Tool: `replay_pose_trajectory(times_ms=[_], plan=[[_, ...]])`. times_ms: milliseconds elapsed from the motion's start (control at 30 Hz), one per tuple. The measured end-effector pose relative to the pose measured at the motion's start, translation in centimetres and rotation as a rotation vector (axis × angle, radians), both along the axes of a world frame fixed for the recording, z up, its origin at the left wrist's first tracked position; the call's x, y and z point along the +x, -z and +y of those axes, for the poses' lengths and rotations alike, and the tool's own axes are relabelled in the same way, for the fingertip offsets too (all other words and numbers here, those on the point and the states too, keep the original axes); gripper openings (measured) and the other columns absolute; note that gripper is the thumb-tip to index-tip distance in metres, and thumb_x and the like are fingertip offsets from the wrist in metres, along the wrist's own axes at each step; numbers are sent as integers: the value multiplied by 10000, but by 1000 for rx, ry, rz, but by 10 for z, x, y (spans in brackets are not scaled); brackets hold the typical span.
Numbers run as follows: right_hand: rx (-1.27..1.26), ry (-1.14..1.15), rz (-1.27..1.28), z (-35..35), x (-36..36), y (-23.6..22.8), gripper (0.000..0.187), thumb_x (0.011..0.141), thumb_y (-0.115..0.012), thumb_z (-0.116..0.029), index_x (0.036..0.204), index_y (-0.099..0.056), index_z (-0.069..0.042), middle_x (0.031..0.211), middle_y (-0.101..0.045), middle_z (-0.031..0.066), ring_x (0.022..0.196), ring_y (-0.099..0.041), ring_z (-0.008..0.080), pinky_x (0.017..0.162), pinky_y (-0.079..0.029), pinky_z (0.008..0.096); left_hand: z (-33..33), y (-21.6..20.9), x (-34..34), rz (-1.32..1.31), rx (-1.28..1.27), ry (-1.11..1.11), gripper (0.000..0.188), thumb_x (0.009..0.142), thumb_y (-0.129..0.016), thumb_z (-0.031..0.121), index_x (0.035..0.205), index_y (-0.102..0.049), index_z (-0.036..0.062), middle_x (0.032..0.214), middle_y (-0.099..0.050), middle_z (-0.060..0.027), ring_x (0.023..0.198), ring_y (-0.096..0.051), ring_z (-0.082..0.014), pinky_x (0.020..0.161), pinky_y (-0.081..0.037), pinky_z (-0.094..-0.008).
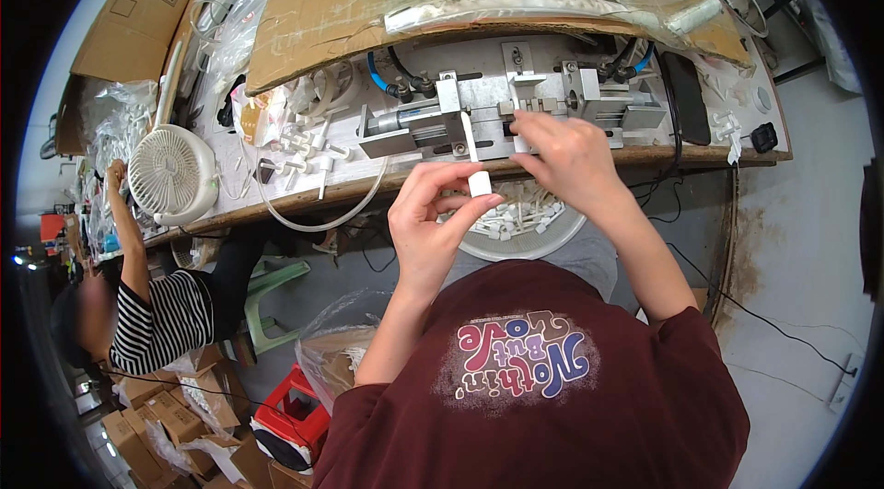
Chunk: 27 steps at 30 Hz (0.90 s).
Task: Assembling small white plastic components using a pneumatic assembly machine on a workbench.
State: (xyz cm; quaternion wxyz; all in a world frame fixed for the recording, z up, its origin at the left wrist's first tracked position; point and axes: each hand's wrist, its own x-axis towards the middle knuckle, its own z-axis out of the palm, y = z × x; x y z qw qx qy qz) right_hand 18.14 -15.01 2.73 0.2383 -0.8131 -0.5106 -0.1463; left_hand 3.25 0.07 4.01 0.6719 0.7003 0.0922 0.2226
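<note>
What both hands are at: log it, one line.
left hand: holding white capped stick | right hand: at metal fixture, grip unclear | basket of white parts: below hands

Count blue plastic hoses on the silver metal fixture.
2: one blue hose on the left of the metal fixture, another blue hose on its right; some may be hidden.

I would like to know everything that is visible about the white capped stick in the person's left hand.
The white capped stick looks like smooth plastic: a short cylindrical cap on a thin, straight stem. The left hand pinches it by the cap, between thumb and fingers. The cap is nearer the person; the stem points away, leaning slightly left, toward the metal block. Whether its tip touches the block is unclear.
</note>
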Motion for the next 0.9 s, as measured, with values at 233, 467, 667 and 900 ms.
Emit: replay_pose_trajectory(times_ms=[233,467,667,900], plan=[[384,126,-139,35,70,-58,259,836,-737,-216,1045,-693,-69,1017,-713,69,746,-672,172,682,-530,312,-6,10,20,-66,539,-66,315,757,-764,-27,1068,-724,8,1233,-652,-117,875,-694,-176,752,-587,-279],[67,325,88,85,164,-58,577,863,-656,-443,1332,-552,-122,1294,-566,217,1198,-532,332,1025,-412,433,-14,36,63,-148,1132,-79,269,735,-737,94,993,-717,18,1185,-689,-90,702,-664,-164,607,-495,-311],[-62,266,208,82,157,-71,444,882,-621,-427,1104,-681,-47,1071,-666,229,1069,-596,378,939,-474,427,-16,39,68,-11,1171,-85,282,734,-765,119,1013,-735,84,1186,-694,-19,618,-640,-219,603,-507,-292],[38,201,64,80,137,-71,504,876,-629,-421,1241,-608,-74,1078,-645,214,1022,-613,382,898,-492,442,-18,36,69,12,1154,-67,268,739,-760,112,1005,-737,88,1177,-697,-12,608,-648,-228,595,-517,-306]])
